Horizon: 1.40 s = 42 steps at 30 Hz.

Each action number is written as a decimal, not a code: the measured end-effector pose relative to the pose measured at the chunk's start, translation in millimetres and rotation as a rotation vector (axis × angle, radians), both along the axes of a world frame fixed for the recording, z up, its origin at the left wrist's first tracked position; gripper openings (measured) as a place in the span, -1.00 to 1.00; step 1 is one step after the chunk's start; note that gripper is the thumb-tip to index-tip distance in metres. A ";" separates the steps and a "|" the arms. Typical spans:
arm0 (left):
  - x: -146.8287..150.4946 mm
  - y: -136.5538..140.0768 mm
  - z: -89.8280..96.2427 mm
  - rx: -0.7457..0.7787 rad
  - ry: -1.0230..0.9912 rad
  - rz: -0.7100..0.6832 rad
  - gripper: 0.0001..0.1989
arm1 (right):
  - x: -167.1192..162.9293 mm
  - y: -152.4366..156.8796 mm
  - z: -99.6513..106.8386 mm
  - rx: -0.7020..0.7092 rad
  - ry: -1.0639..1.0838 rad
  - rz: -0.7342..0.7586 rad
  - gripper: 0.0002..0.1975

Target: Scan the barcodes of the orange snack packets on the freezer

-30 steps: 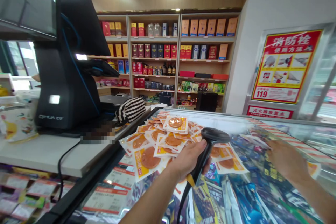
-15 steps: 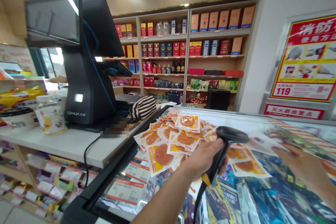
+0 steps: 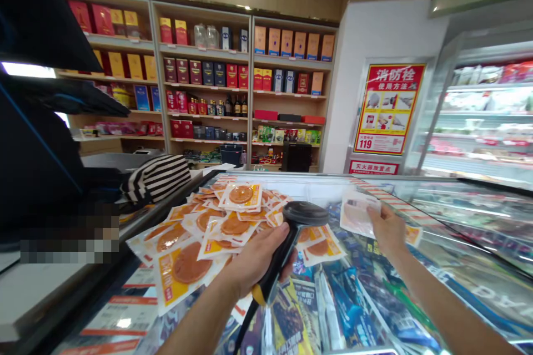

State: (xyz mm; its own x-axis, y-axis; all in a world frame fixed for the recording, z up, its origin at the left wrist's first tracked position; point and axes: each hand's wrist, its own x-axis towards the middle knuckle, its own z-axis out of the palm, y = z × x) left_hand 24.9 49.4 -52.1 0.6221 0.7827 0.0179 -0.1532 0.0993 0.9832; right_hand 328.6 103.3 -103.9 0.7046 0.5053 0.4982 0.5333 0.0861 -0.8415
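Note:
My left hand (image 3: 260, 252) is wrapped round the handle of a black barcode scanner (image 3: 306, 214), its head pointing to the right over the glass top. My right hand (image 3: 387, 227) pinches a flat clear-and-white packet (image 3: 358, 214) by its right edge, its pale back side facing me. Left of the scanner lies a heap of flat packets (image 3: 233, 226), each with a round orange-brown slice inside. More such packets (image 3: 320, 244) lie just beyond the scanner, and another packet (image 3: 413, 234) shows partly behind my right hand.
The glass-topped freezer (image 3: 300, 180) holds bagged goods under its lid. A black checkout terminal (image 3: 33, 122) and a striped cloth item (image 3: 160, 178) stand on the left. Shelves (image 3: 204, 86) of boxes and bottles line the back wall. A red sign (image 3: 387, 108) hangs at right.
The view has turned right, so the terminal slides out to the left. My right hand with its packet, blurred earlier, now shows clearly beside the scanner. My left hand still grips the scanner.

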 end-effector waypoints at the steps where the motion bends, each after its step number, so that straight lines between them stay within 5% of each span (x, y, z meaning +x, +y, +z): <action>1: 0.2 -0.3 0.1 0.000 -0.009 -0.002 -0.61 | -1.8 -0.8 0.6 -0.012 0.001 0.008 -0.56; 15: 0.3 0.4 4.2 -0.230 -0.203 -0.064 -0.62 | -11.2 -2.3 -3.0 0.041 -0.102 0.085 -0.56; 24: 1.8 -1.5 7.1 -0.173 -0.179 -0.027 -0.70 | -20.3 -7.5 4.7 0.024 -0.078 0.078 -0.58; 30: 2.4 0.8 5.4 -0.163 -0.122 0.116 -0.63 | 27.3 -6.9 6.2 -0.039 -0.092 -0.214 -0.55; 34: 0.5 5.6 3.7 -0.137 -0.088 0.188 -0.61 | 64.6 -9.5 -0.4 -0.033 -0.373 -0.298 -0.61; 42: -9.3 13.5 3.8 -0.151 -0.027 0.213 -0.62 | 73.1 -6.3 -28.0 -0.532 -0.727 -0.148 -0.67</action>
